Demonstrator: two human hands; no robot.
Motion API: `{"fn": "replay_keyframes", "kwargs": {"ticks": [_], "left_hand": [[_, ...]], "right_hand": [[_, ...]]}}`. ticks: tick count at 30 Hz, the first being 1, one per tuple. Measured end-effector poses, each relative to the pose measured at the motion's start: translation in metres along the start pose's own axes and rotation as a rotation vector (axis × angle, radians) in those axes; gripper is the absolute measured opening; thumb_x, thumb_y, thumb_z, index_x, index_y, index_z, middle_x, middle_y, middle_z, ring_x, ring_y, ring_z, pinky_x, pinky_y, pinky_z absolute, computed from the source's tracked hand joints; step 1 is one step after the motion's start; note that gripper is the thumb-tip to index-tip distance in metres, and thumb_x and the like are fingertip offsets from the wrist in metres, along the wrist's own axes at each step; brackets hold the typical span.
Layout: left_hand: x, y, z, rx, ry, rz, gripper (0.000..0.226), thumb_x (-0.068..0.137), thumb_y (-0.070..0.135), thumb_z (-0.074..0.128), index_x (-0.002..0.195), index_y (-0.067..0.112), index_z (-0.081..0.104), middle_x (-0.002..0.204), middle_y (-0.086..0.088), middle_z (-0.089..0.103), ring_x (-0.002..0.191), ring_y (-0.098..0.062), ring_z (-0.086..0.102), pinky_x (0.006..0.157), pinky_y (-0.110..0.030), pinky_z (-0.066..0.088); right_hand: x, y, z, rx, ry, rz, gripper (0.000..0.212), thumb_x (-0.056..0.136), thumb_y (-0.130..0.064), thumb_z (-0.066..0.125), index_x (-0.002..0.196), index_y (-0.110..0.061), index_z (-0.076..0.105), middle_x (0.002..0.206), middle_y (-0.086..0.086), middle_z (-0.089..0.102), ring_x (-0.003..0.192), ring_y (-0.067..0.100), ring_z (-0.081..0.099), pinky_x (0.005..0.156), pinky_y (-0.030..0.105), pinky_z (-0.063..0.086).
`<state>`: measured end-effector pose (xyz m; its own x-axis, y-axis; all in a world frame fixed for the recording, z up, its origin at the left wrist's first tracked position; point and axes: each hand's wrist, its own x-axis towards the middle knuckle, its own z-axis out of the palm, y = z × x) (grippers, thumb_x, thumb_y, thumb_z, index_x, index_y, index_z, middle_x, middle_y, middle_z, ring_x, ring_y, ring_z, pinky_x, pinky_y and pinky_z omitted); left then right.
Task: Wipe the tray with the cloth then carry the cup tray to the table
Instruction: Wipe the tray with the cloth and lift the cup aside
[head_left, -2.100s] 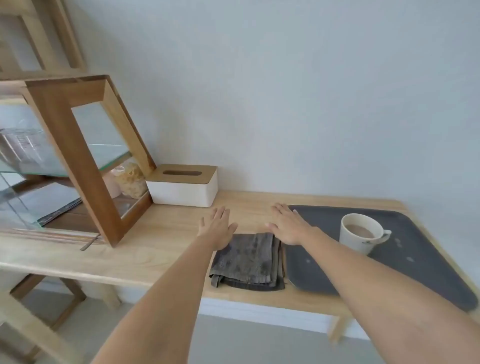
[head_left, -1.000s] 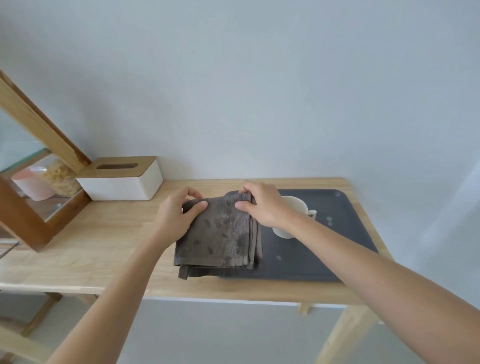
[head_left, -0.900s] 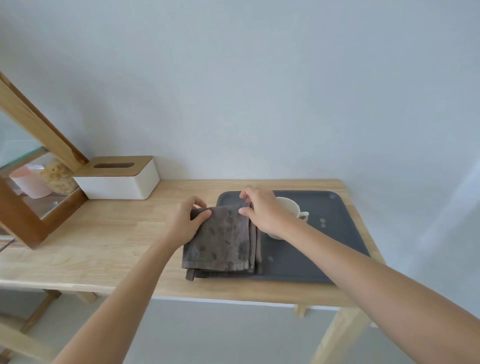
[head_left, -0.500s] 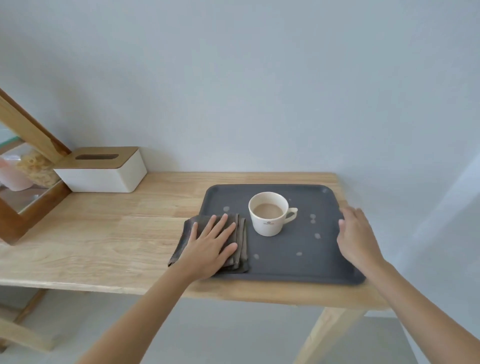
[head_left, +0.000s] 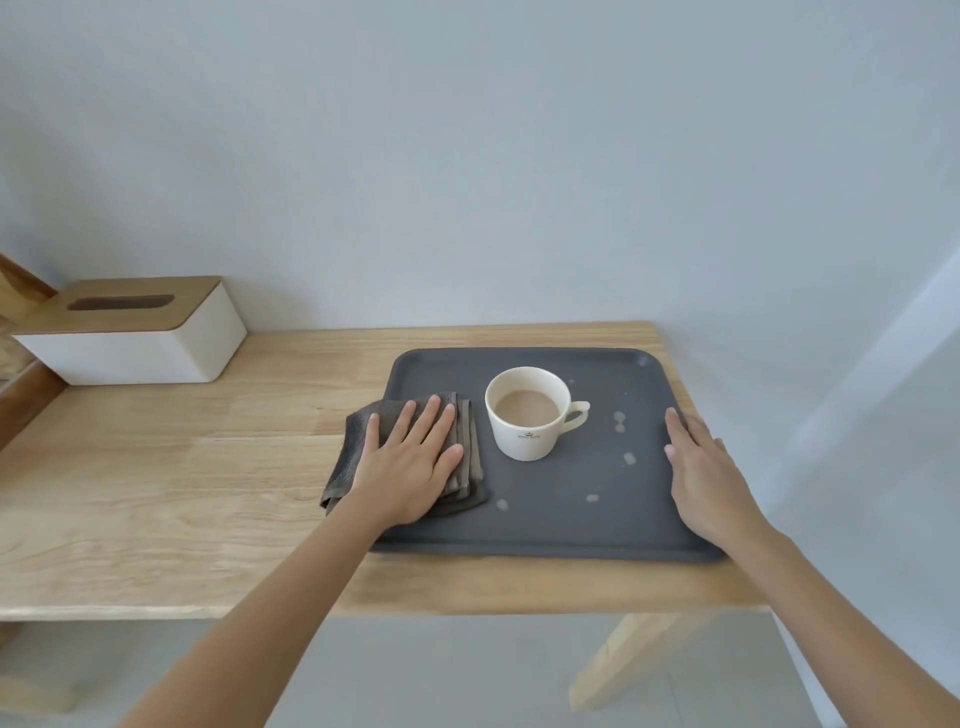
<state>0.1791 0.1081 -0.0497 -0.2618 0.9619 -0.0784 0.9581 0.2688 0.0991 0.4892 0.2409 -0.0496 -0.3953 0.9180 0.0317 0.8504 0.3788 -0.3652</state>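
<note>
With bare tabletop (head_left: 156, 467) lying left of the tray (head_left: 571, 530), the left hand (head_left: 410, 467) is pressing the cloth (head_left: 467, 441) flat-palmed over the tray's left edge, while the right hand (head_left: 701, 478) is resting spread on its right rim.

A dark grey tray (head_left: 545, 530) lies on a pale wooden worktop (head_left: 182, 493) against a wall. The left hand (head_left: 410, 467) presses flat on a folded grey cloth (head_left: 358, 436) overlapping the tray's left edge. The right hand (head_left: 701, 478) rests flat on its right rim. A white cup (head_left: 524, 415) of milky drink stands between, with pale droplets (head_left: 619, 421) nearby.
</note>
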Motion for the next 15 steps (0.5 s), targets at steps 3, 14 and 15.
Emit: {"fn": "replay_keyframes", "kwargs": {"ticks": [3, 14, 15], "left_hand": [[0.026, -0.003, -0.005, -0.004, -0.013, -0.008, 0.06, 0.098, 0.051, 0.009, 0.153, 0.03, -0.001, 0.162, 0.009, -0.008, 0.15, -0.018, -0.005, 0.118, -0.055, -0.004], [0.077, -0.004, -0.016, 0.001, -0.068, 0.022, 0.059, 0.1, 0.046, 0.011, 0.153, 0.025, -0.002, 0.163, 0.004, -0.008, 0.15, -0.022, -0.006, 0.118, -0.052, -0.006], [0.074, -0.004, -0.015, -0.002, -0.071, 0.029, 0.059, 0.1, 0.046, 0.011, 0.153, 0.024, -0.003, 0.162, 0.003, -0.008, 0.15, -0.022, -0.007, 0.118, -0.05, -0.005]], "right_hand": [[0.0, 0.001, 0.0, -0.009, 0.02, -0.001, 0.046, 0.1, -0.01, 0.028, 0.146, -0.005, 0.029, 0.153, 0.012, 0.028, 0.138, 0.035, 0.032, 0.117, 0.046, 0.021], [0.003, -0.002, 0.004, 0.001, 0.031, 0.075, 0.055, 0.092, 0.007, 0.032, 0.146, -0.008, 0.033, 0.152, 0.013, 0.029, 0.134, 0.039, 0.034, 0.116, 0.051, 0.022], [0.004, -0.002, 0.005, 0.007, 0.038, 0.075, 0.056, 0.092, 0.008, 0.032, 0.145, -0.007, 0.033, 0.151, 0.014, 0.031, 0.136, 0.038, 0.032, 0.117, 0.052, 0.02]]}}
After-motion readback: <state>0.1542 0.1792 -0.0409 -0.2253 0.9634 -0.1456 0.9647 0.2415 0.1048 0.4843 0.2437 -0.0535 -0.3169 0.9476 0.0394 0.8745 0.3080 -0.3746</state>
